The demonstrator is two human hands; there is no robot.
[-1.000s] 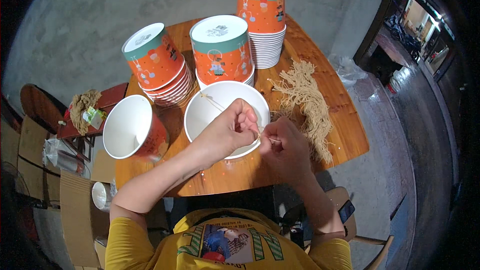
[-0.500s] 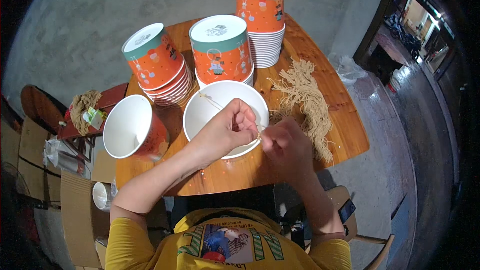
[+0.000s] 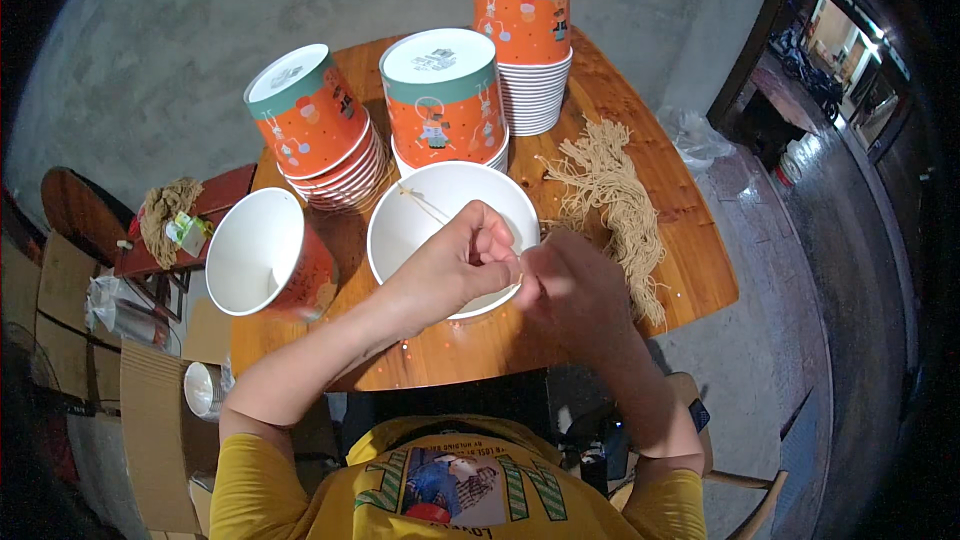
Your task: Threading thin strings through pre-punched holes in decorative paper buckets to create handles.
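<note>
Clock directions read from where the hands meet.

Left hand: thumb and forefinger pinched together over the bucket's mouth, closed on the cord; remaining fingers loosely curled.

Right hand: fingers bunched, tips meeting the left's; back turned upward, so whether it grips the cord cannot be told.

Cord: thin, tan; runs from the bucket's inner wall, between its 10 and 11 o'clock, down behind the left hand (part of it is lost there).

Bucket: white inside, mouth up, beneath the hands and toward 10 o'clock.

Second bucket: orange outside, white inside, mouth up, at 9 o'clock.

Upturned bucket stacks, orange and green with white bases: first stack, 10 o'clock; second stack, 11 o'clock; third stack, 12 o'clock, farthest off.

Yarn: tan strands, loosely heaped, at 2 o'clock.

Table: varnished wood, under all these.

Phone: dark, off the table, at 4 o'clock.
</note>
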